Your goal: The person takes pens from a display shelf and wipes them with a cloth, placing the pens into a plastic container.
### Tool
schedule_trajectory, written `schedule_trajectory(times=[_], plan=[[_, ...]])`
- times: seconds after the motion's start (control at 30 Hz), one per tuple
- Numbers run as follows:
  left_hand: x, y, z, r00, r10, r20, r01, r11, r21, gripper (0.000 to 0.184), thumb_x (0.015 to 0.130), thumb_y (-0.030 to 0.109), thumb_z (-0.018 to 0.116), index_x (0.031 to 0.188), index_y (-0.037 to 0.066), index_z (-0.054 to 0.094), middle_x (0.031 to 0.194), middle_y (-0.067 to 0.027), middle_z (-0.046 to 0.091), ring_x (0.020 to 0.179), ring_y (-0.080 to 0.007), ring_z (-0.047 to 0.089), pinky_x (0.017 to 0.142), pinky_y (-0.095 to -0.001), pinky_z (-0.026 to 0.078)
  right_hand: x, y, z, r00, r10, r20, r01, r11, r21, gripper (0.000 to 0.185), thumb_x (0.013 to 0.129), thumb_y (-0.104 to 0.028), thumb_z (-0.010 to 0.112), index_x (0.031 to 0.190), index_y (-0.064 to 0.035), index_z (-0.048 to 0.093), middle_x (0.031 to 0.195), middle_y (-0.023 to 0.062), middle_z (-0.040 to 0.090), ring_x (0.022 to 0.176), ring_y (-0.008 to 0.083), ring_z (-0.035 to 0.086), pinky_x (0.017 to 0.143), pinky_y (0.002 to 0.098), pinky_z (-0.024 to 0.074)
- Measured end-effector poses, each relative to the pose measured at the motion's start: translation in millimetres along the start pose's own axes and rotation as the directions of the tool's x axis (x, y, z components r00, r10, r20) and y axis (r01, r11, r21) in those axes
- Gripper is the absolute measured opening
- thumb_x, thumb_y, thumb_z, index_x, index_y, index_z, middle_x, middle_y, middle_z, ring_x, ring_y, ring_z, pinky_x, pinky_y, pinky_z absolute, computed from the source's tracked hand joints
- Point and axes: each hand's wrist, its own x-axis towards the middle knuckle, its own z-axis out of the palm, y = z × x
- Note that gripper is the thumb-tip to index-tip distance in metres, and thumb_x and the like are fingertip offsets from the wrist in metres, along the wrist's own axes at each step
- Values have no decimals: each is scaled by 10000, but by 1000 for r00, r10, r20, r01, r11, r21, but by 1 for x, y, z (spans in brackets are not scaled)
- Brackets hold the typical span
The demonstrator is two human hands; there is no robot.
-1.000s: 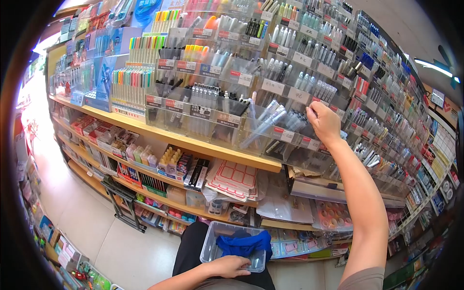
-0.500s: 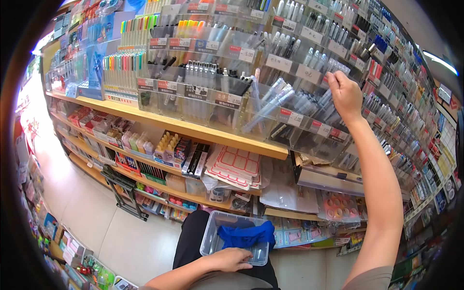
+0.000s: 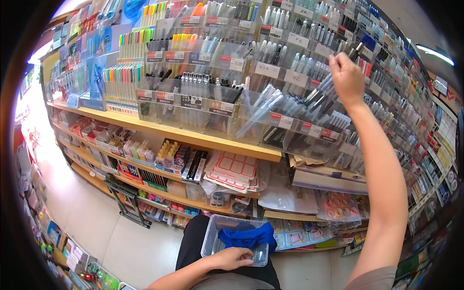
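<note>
My right hand (image 3: 347, 79) is raised in a fist at the pen rack on the right. Several slim dark and clear pens (image 3: 316, 94) slant down and left from its palm side, and the fingers are closed round them; their upper ends are hidden. Below the hand, more pens fill a clear compartment (image 3: 309, 130) with price tags. My left hand (image 3: 234, 258) curls over the near rim of a clear plastic box (image 3: 210, 237) on my lap. Inside the box lies a crumpled blue cloth (image 3: 246, 235), partly hanging over its right side.
Tiered clear racks of pens and markers (image 3: 203, 92) stand along a wooden shelf edge (image 3: 193, 134). Lower shelves hold boxed stationery and stacked red-framed label sheets (image 3: 234, 166). A dark folded metal frame (image 3: 125, 200) leans at the lower left. More goods line the aisle's left side.
My right hand has risen slightly and moved right against the rack, with the pens coming up beside it. The view has shifted a little. My left hand stays at the box.
</note>
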Motion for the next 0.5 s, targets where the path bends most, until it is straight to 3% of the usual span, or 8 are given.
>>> schedule_trajectory(times=[0.13, 0.17, 0.2, 0.27, 0.3, 0.4, 0.47, 0.5], plan=[[5, -15, 0, 990, -43, -131, 18, 982, -189, 367, 896, 279, 525, 1151, 15, 518, 956, -79, 605, 900, -140, 553, 799, -272, 444, 19, 3, -34, 985, 20, -172, -3, 995, 99, 294, 877, -263, 514, 678, -48, 487, 586, 126, 557, 531, 325, 545, 491, 396, 413], [9, -27, 4, 982, -31, -188, -31, 948, -318, 339, 911, 256, 501, 1131, 0, 524, 951, -83, 600, 885, -136, 546, 798, -266, 443, 18, 1, -40, 981, 50, -185, -21, 987, 159, 304, 881, -259, 510, 670, -42, 482, 567, 113, 539, 499, 288, 526, 484, 374, 407], [9, -21, 1, 975, -123, -186, 13, 866, -501, 328, 928, 232, 465, 1147, -9, 496, 1002, -94, 577, 879, -148, 542, 793, -275, 451, 13, -4, -46, 977, 82, -196, -38, 975, 219, 314, 884, -256, 506, 662, -35, 478, 548, 101, 521, 468, 252, 507, 477, 353, 402], [6, -14, -1, 930, -144, -339, -101, 785, -612, 348, 940, 219, 429, 1208, -4, 426, 1103, -112, 526, 929, -162, 522, 804, -282, 453, -17, -36, -57, 956, 271, 113, -294, 884, 364, 326, 890, -248, 496, 646, -34, 472, 519, 68, 466, 479, 182, 478, 487, 321, 388], [6, -16, -2, 897, -104, -429, -204, 763, -613, 384, 945, 218, 409, 1259, 4, 353, 1186, -127, 467, 1021, -182, 490, 832, -294, 446, -44, -55, -58, 939, 264, 222, -336, 848, 409, 326, 896, -245, 481, 637, -46, 470, 530, 47, 446, 515, 155, 485, 490, 316, 379], [10, -25, -4, 776, 5, -630, -358, 827, -434, 496, 913, 244, 469, 1312, 33, 264, 1285, -132, 379, 1185, -224, 391, 962, -354, 345, -152, -106, -53, 865, -214, 454, -93, 821, 564, 135, 811, -137, 522, 707, -52, 524, 610, 122, 488, 584, 287, 531, 535, 375, 432], [3, -15, -5, 773, 52, -632, -358, 858, -367, 596, 836, 159, 565, 1308, -10, 242, 1337, -146, 343, 1230, -228, 345, 1020, -343, 269, -236, -152, -49, 811, -331, 482, -115, 719, 686, 150, 810, -167, 537, 705, -61, 519, 613, 105, 501, 566, 289, 540, 493, 391, 432], [1, -11, -7, 850, 83, -520, -367, 802, -471, 721, 782, 185, 648, 1318, -18, 211, 1369, -155, 292, 1248, -212, 318, 1022, -323, 265, -263, -173, -54, 758, -341, 556, -202, 688, 697, 174, 816, -181, 540, 695, -62, 501, 629, 101, 516, 556, 284, 542, 487, 393, 433]])
